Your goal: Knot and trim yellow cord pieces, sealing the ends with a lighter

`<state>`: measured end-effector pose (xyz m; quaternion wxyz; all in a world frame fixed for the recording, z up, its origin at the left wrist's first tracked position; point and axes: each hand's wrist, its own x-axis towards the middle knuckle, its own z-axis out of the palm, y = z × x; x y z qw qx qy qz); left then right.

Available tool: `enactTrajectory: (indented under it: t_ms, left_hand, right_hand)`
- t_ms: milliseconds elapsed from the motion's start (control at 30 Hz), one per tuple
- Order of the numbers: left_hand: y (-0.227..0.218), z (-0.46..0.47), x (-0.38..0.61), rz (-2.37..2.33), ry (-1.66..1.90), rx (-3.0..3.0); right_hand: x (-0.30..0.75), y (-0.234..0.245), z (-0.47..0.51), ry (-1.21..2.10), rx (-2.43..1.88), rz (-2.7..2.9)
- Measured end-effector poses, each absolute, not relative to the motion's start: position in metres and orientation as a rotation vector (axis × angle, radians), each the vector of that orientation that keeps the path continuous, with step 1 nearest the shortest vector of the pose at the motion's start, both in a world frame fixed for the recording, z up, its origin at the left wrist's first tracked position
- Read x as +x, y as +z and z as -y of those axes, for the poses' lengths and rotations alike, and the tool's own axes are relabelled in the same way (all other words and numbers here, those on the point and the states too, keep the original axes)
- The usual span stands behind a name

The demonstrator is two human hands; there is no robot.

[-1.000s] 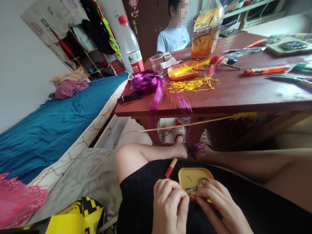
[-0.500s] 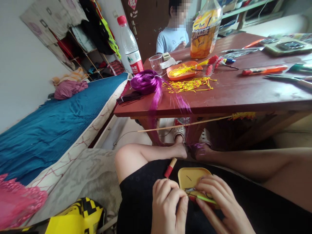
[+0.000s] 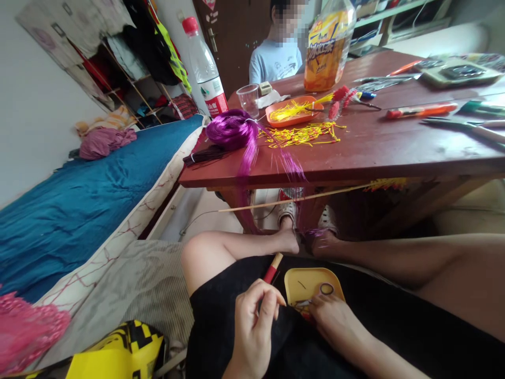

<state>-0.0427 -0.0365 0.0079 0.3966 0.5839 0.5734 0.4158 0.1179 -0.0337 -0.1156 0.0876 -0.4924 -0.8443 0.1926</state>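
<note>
On my lap lies a yellow tray (image 3: pixel 311 276) with a short dark strand and small red and yellow bits in it. My right hand (image 3: pixel 335 316) reaches down into its near side, over a small pair of scissors (image 3: pixel 326 288). One ring handle and part of the blades show beside the fingers, which seem closed around the middle; their tips are hidden. Left of the tray, my left hand (image 3: pixel 254 316) is raised, thumb and fingers pinched; whatever they hold is too small to make out. Just beyond it lies a red-wrapped tan cylinder (image 3: pixel 272 268).
The red-brown table (image 3: pixel 355 150) ahead carries purple fibre (image 3: pixel 229 129), an orange dish (image 3: pixel 290 122), yellow strands (image 3: pixel 303 135), bottles, a clear cup (image 3: pixel 248 100) and pliers (image 3: pixel 453 123). A thin stick (image 3: pixel 276 201) spans below its edge. Someone in light blue sits opposite.
My hands have moved apart. The right hand has turned palm down over the tray with the scissors, and the left hand has drawn back leftward, still pinched. The yellow-green strip is no longer visible.
</note>
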Motion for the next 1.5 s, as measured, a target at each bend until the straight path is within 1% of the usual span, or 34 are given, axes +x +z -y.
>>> enactTrajectory:
  t_ms: [167, 367, 433, 533, 600, 633, 700, 833, 1267, 1500]
  left_hand:
    - [0.001, 0.037, -0.042, -1.410, 1.067, 1.343]
    - [-0.005, 0.038, -0.039, -1.283, 1.166, 1.032]
    - [-0.005, 0.038, -0.035, -1.237, 1.200, 0.911]
    - [-0.005, 0.037, -0.028, -1.162, 1.216, 0.783]
    - [-0.007, 0.038, -0.024, -1.123, 1.214, 0.744]
    - [-0.008, 0.038, -0.023, -1.112, 1.213, 0.726]
    - [-0.010, 0.039, -0.021, -1.098, 1.211, 0.694]
    - [-0.013, 0.041, -0.019, -1.088, 1.206, 0.656]
    - [-0.019, 0.041, -0.019, -1.070, 1.197, 0.596]
    - [-0.018, 0.042, -0.018, -1.072, 1.200, 0.601]
  right_hand:
    - [0.111, -0.119, 0.038, 0.648, -1.519, 2.469]
    - [0.139, -0.082, 0.039, 0.878, -1.531, 2.194]
    - [0.142, -0.064, 0.038, 1.039, -1.541, 1.866]
    - [0.133, -0.043, 0.034, 1.462, -1.382, 1.346]
    - [0.120, -0.035, 0.031, 1.671, -1.257, 1.169]
    - [0.114, -0.034, 0.030, 1.720, -1.243, 1.101]
    - [0.104, -0.034, 0.030, 1.708, -1.309, 1.025]
    - [0.098, -0.042, 0.034, 1.556, -1.452, 1.029]
    - [0.100, -0.050, 0.035, 1.396, -1.472, 1.055]
    - [0.097, -0.049, 0.037, 1.385, -1.472, 1.002]
